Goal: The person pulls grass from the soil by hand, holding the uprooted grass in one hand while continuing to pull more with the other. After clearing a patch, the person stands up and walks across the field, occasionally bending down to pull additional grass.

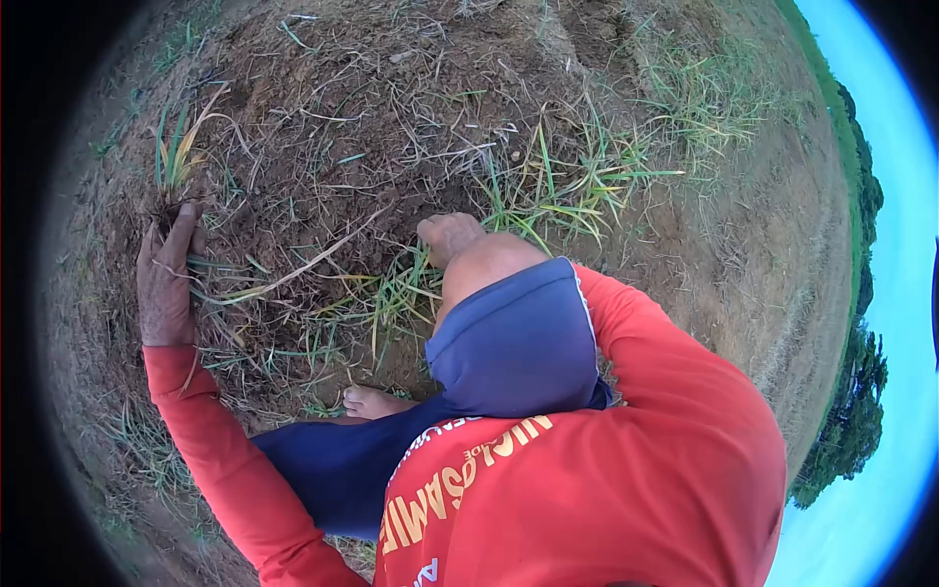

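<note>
My left hand [166,284], at the far left, has its thumb and fingers closed around the dark root end of a tuft of grass [176,161]. The tuft has green blades and some dry yellow ones. My right hand [449,236] is low at the soil, just beyond my bent knee [494,262], with its fingers curled down. What those fingers hold, if anything, is hidden. Green and yellowing grass [562,201] grows right beside it, and more grass blades [396,293] lie between my two hands.
Dark, loose soil [323,98] with dry stalks spreads ahead. My bare foot [372,402] is below my hands. Another grass patch [709,98] stands at the upper right. Trees [846,421] and sky line the right edge.
</note>
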A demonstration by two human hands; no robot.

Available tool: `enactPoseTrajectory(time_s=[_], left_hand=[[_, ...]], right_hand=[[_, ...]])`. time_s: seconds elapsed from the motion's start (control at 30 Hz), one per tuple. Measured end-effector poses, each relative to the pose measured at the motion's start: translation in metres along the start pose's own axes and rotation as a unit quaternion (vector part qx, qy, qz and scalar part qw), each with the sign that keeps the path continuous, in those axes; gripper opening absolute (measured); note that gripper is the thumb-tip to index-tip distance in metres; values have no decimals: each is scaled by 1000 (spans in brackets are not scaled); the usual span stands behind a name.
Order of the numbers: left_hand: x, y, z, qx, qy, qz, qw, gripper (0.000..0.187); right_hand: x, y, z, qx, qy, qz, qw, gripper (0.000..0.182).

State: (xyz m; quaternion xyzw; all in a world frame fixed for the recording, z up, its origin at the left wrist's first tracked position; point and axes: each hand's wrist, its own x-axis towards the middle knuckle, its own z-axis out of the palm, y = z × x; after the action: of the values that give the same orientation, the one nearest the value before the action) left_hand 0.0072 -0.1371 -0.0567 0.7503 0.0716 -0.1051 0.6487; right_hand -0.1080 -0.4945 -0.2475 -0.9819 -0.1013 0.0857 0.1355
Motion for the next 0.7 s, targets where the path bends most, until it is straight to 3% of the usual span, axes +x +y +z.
enactPoseTrajectory(time_s=[0.07, 0.17, 0.2, 0.3, 0.4, 0.5, 0.53, 0.57, 0.7], left_hand=[[-11, 17, 0, 4, -1, -31, 1000, 22], [-15, 27, 1, 58, -13, 27, 998, 22], [0, -1, -9, 73, -9, 34, 997, 25], [2, -2, -13, 93, -16, 45, 995, 26], [9, 0, -9, 124, -13, 64, 990, 28], [4, 2, -16, 137, -11, 56, 989, 32], [4, 2, -16, 137, -17, 51, 989, 34], [12, -13, -18, 174, 4, 104, 979, 38], [8, -3, -23, 174, -28, 68, 982, 40]], right_hand=[[-10, 2, -2, 15, 11, -10, 1000, 14], [-4, 5, 3, 56, 24, -13, 998, 9], [-4, 12, 2, 79, -5, -32, 996, 12], [-1, -2, -23, 42, -90, 73, 992, 28], [2, -5, -38, 46, -77, 73, 993, 21], [6, -1, -47, 70, -149, 98, 982, 27], [5, 3, -47, 86, -131, 108, 982, 24], [4, 7, -47, 104, -112, 118, 981, 21], [4, 26, -56, 171, -86, 110, 975, 16]])
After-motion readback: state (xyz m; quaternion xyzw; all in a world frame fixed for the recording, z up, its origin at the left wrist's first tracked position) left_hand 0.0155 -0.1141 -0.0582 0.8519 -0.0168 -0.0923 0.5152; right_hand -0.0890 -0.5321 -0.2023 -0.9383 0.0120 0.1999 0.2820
